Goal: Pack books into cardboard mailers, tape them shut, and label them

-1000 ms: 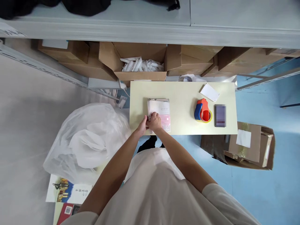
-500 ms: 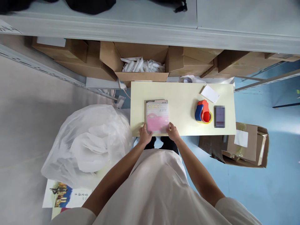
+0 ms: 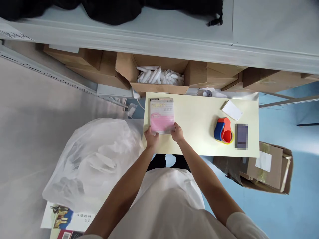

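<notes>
A pink and white book (image 3: 161,116), which looks wrapped in clear plastic, is over the left part of a pale yellow table (image 3: 194,132). My left hand (image 3: 151,137) grips its near left corner, and my right hand (image 3: 177,132) grips its near right corner. Both thumbs are at the near edge; the fingers under the book are hidden. To the right on the table are a red and blue tape dispenser (image 3: 223,130) with a roll of tape, a white pad or card (image 3: 232,110), and a dark, blurred-out phone-like rectangle (image 3: 241,136).
Behind the table, an open cardboard box (image 3: 161,88) holds several white packets (image 3: 159,76) under a grey shelf (image 3: 149,36). A large translucent plastic bag (image 3: 94,162) bulges at left beside printed sheets or books (image 3: 64,217). A carton (image 3: 269,166) of flattened cardboard stands at right.
Both hands have pushed the book away from the table's near edge and slightly left, toward the far side. The camera view has shifted and tilted a little.
</notes>
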Demonstrator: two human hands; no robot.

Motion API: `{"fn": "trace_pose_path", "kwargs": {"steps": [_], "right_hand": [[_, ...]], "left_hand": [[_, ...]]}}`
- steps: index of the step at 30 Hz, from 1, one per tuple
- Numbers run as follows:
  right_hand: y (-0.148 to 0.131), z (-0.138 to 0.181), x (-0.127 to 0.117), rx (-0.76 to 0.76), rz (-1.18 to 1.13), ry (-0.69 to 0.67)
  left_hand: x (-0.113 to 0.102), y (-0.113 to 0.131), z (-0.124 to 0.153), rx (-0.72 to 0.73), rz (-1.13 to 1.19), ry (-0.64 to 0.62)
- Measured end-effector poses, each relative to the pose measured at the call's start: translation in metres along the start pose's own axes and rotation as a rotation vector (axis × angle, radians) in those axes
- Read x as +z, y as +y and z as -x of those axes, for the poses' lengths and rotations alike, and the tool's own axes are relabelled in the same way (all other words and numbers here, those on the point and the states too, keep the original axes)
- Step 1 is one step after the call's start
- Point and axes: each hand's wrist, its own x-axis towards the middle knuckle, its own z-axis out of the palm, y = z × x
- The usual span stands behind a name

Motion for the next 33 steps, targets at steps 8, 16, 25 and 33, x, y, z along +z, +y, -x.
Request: {"fn": "trace_pose_path", "kwargs": {"steps": [8, 16, 25, 33], "right_hand": [[-0.022, -0.023, 0.013, -0.011, 0.007, -0.003], [-0.018, -0.014, 0.0, 0.044, 0.045, -0.034], [0.025, 0.058, -0.057, 0.09, 0.038, -0.061], [0.068, 0.106, -0.098, 0.027, 0.034, -0.099]], "left_hand": [[-0.004, 0.009, -0.027, 0.074, 0.101, 0.093], [-0.014, 0.011, -0.014, 0.138, -0.035, 0.021], [-0.035, 0.013, 0.036, 0.419, -0.115, -0.131], [-0.061, -0.026, 0.091, 0.396, -0.129, -0.362]]}}
